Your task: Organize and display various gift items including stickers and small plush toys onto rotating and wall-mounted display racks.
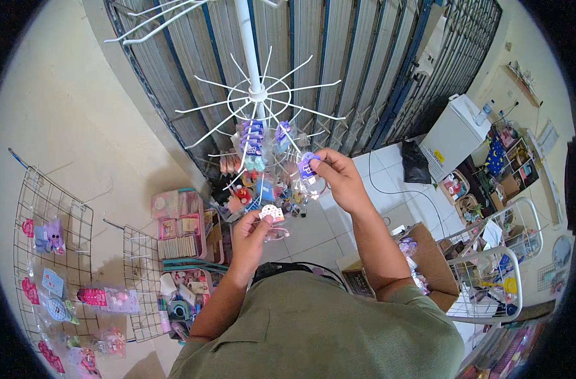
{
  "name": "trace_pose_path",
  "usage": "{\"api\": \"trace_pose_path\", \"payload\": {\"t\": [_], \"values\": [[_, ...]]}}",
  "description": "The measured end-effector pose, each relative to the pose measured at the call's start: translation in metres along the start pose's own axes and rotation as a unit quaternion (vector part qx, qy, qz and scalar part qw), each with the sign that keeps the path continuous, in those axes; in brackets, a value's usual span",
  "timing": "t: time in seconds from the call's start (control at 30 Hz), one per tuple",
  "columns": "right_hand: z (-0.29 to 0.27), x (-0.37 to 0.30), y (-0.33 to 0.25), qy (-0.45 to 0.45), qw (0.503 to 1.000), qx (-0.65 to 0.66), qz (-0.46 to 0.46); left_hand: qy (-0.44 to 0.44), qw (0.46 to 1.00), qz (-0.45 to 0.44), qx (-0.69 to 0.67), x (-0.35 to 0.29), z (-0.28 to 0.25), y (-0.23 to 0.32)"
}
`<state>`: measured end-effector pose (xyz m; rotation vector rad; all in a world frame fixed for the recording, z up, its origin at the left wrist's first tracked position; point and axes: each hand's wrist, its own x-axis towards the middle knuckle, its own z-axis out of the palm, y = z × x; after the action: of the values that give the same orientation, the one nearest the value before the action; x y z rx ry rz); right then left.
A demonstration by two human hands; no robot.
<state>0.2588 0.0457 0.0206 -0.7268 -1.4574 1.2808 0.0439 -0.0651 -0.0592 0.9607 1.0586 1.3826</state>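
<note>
My right hand pinches a small packet with a purple header card, right by the tip of one prong of the white display rack. I cannot tell whether the card is on the prong. Lower and to the left, my left hand grips another small packet, topped by a white and yellow patterned card, with something clear and pinkish hanging beneath. What lies inside either packet is too small to make out. Several purple-carded packets hang in a row on a nearby prong.
More hanging goods fill the lower tiers of the rack. Wire grid panels with packets stand at left, beside pink baskets. An open cardboard box and a white wire cart are at right. A folding metal shutter stands behind.
</note>
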Motion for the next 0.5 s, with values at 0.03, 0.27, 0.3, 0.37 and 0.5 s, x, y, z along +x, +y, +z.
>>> {"api": "trace_pose_path", "payload": {"t": [0.03,0.27,0.3,0.37,0.5], "values": [[0.001,0.000,-0.002,-0.004,1.000,-0.004,0.003,0.002,1.000,0.000,0.000,0.000,-0.001,-0.001],[0.000,0.000,0.003,-0.026,0.999,0.017,0.015,0.003,1.000,-0.007,-0.003,-0.003,0.003,0.008],[0.000,-0.001,0.002,-0.027,0.999,0.018,0.016,-0.002,1.000,-0.012,-0.003,-0.003,0.003,0.010],[0.001,-0.002,-0.002,-0.032,0.999,0.007,0.021,-0.001,1.000,-0.012,-0.002,-0.002,0.001,0.008],[0.004,0.005,0.006,-0.022,0.999,0.017,0.018,0.003,1.000,-0.007,-0.008,-0.001,0.000,0.005]]}}
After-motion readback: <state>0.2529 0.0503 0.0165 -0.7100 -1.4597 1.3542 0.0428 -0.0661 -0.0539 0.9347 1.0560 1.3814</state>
